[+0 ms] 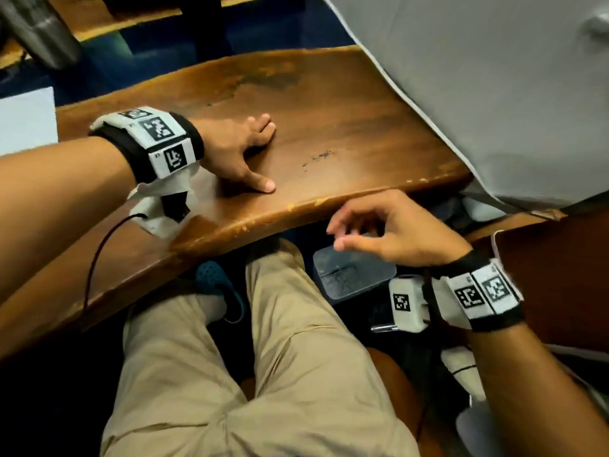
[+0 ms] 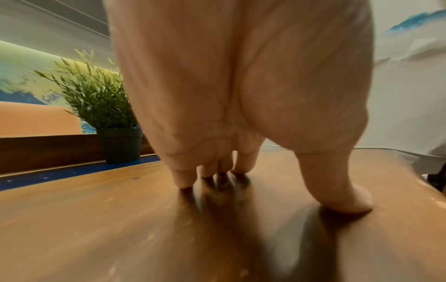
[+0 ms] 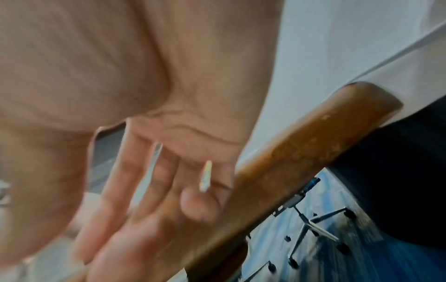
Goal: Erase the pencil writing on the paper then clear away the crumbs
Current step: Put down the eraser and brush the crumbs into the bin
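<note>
Dark eraser crumbs (image 1: pixel 321 156) lie in a small scatter on the wooden table (image 1: pixel 346 103). A large white paper (image 1: pixel 494 94) covers the table's far right side. My left hand (image 1: pixel 260 155) rests on the table just left of the crumbs; its fingertips (image 2: pixel 183 183) and thumb press the wood and it holds nothing. My right hand (image 1: pixel 339 235) hovers below the table's front edge (image 3: pixel 301 152), loosely cupped and empty, roughly under the crumbs. No eraser or pencil is in view.
A second white sheet (image 1: pixel 26 120) lies at the far left. A metal bottle (image 1: pixel 39 31) stands at the back left, and a potted plant (image 2: pixel 96 99) beyond the table. A clear plastic box (image 1: pixel 352 275) sits below by my knees. A chair base (image 3: pixel 313 225) stands on the floor.
</note>
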`<action>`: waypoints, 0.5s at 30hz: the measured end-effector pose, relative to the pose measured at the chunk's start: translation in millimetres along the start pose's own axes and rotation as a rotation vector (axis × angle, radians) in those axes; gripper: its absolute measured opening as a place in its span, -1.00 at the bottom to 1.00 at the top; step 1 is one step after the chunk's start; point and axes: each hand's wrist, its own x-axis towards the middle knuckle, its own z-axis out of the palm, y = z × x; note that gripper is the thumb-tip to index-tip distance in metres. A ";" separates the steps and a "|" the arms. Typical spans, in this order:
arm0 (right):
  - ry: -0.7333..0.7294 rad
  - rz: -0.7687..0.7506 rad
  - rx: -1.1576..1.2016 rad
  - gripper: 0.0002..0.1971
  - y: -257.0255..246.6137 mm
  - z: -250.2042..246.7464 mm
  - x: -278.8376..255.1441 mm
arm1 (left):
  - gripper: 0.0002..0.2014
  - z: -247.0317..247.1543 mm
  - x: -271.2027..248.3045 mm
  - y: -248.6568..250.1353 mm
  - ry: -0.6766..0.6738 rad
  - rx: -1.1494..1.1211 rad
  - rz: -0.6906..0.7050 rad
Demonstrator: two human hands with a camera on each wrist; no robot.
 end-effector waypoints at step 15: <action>-0.670 0.610 -0.847 -0.31 279.1 149.5 37.5 | 0.19 11.8 3.1 4.6 0.055 0.040 -0.027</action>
